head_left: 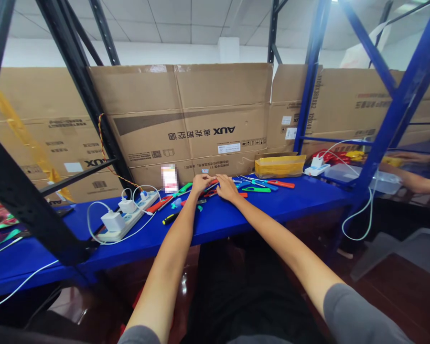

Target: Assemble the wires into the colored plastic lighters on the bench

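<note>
Steel storage rack, black uprights [79, 81] and blue uprights [312, 81]; flattened AUX cardboard cartons [181, 114] standing behind; white wall [136, 53]; panelled ceiling [157, 19]; dark reddish-brown floor [397, 296].

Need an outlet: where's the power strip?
Head view: the white power strip lies on the blue shelf, left of the person's left hand, two white chargers plugged in.

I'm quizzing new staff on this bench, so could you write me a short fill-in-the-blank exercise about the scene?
The left hand and right hand lie among colored tools on a ____ bench.
The cardboard box behind them is printed ____.
The power strip lies to the ____ of the hands.

Missing words: blue; AUX; left.
</note>
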The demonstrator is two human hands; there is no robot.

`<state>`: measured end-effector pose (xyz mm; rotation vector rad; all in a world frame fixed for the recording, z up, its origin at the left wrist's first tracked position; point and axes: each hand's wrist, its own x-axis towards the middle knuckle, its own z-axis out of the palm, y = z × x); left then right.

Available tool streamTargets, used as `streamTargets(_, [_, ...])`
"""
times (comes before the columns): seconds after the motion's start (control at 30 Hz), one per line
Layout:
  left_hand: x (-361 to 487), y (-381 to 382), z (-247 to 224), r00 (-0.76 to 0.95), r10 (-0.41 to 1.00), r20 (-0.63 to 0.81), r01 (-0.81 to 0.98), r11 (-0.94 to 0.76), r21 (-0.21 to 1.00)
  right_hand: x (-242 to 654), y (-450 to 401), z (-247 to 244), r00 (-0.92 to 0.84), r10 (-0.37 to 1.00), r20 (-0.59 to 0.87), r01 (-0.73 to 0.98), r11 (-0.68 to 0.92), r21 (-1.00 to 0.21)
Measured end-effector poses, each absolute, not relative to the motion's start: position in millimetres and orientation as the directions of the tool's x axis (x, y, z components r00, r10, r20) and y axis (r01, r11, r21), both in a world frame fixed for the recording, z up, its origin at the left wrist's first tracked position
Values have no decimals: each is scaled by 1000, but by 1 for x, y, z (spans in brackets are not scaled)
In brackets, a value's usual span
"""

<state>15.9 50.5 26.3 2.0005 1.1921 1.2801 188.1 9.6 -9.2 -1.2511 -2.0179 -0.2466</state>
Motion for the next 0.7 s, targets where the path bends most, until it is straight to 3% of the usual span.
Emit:
streamTargets(0.13, [17, 48, 25, 328, 867, 375, 299, -472, 829, 191, 11, -6, -223, 710, 668, 848, 479, -226])
streamTargets(0.27, [19, 48, 21, 464, 853, 239, 318, -412, 854, 197, 8, -1, -230, 712, 663, 848, 481, -223])
streamTargets(0.37, [17, 48, 22, 403, 889, 217, 355, -371, 858, 199, 6, 1, -292, 670, 683, 790, 571, -223])
streamTargets(0.5, [9, 47, 26, 268, 911, 313, 348, -395, 850, 195, 4, 1, -361, 586, 726, 679, 699, -226])
streamTargets(0.7, [8, 44, 20, 480, 858, 182, 393, -396, 830, 187, 8, 4, -229, 578, 783, 598, 718, -356])
